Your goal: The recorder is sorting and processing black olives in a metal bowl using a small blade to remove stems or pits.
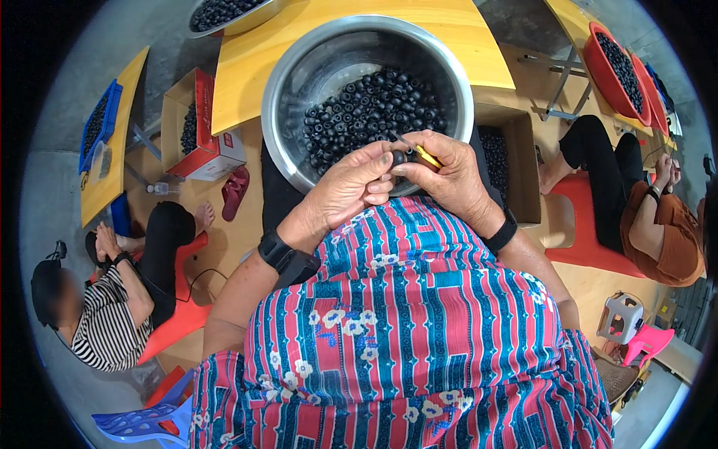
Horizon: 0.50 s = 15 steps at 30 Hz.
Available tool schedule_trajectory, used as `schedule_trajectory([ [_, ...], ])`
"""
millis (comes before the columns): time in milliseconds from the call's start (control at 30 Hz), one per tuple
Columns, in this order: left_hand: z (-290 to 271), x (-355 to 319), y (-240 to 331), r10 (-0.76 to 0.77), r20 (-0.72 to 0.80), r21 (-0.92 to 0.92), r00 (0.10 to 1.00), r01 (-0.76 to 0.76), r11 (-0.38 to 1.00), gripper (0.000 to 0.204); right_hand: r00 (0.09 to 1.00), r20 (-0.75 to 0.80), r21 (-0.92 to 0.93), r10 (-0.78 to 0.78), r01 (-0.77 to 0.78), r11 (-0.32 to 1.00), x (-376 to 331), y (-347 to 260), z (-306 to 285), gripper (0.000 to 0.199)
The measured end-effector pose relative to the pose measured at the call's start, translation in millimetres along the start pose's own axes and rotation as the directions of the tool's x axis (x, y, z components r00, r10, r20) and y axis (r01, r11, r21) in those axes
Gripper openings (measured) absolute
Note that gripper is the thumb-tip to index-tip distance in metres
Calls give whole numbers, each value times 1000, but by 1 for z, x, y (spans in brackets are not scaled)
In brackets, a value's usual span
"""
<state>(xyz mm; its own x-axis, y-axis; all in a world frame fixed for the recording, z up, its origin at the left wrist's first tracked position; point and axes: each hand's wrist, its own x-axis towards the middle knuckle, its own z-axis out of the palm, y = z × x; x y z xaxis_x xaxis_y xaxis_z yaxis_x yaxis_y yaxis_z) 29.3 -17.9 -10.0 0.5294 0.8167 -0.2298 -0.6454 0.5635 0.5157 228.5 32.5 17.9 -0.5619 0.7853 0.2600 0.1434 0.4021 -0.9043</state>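
Note:
My left hand [345, 184] pinches a small round black part [399, 157] between thumb and fingers at the near rim of a large steel bowl [274, 112]. Close against it, my right hand [454, 170] is closed round a small yellow-handled tool [428, 157]; a thin dark tip seems to reach toward the part, but its exact shape is partly hidden by the fingers. Inside the bowl lies a heap of black round parts [366, 112], several with a hole in the middle.
The bowl rests at the edge of a yellow table [243, 67]. Open cartons, one red and white [213, 153] and one brown [523, 172], hold more black parts. Seated people work at left [112, 322] and right [666, 232]. A red basin [596, 75] stands on another table.

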Motion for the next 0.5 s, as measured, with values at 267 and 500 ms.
schedule_trajectory([
  [267,5,-2,0,115,-44,-57,992,-117,991,19,995,45,-263,-91,100,960,-1,-2,-5,20],
  [500,7,-2,0,116,-18,-63,993,-117,991,16,991,57,-355,-122,134,925,-2,0,-1,21],
])
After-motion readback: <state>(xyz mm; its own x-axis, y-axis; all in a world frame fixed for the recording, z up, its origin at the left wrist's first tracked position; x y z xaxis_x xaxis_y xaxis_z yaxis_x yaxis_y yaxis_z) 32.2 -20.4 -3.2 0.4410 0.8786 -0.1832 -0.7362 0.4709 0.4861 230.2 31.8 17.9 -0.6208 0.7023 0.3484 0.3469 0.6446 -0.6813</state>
